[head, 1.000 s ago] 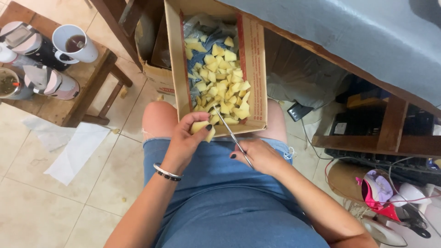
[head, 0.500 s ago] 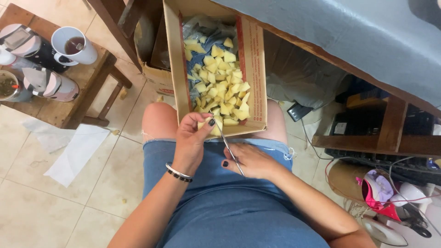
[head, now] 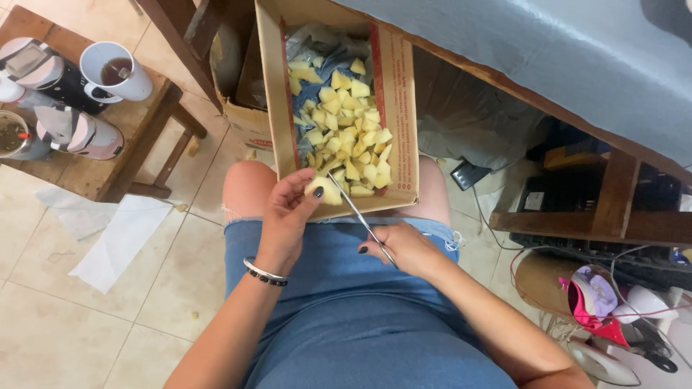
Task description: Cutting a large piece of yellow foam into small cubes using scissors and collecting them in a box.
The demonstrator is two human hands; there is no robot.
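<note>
Head view, left hand [head: 285, 216] pinching potato piece [head: 324, 191], knife [head: 360, 216]

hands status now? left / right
Left hand: closed on a yellow potato piece.
Right hand: closed on a knife.

cardboard box [head: 395, 108] on the knees, cut pieces [head: 346, 137] inside, stool [head: 108, 169] left with mug [head: 115, 72] on it

Thin shiny metal knife [head: 364, 225]; matt brown cardboard box [head: 398, 108] of pale, moist-looking potato chunks [head: 346, 137]; worn wooden stool [head: 101, 173]; glossy white ceramic mug [head: 119, 72]; soft denim skirt [head: 346, 302].
</note>
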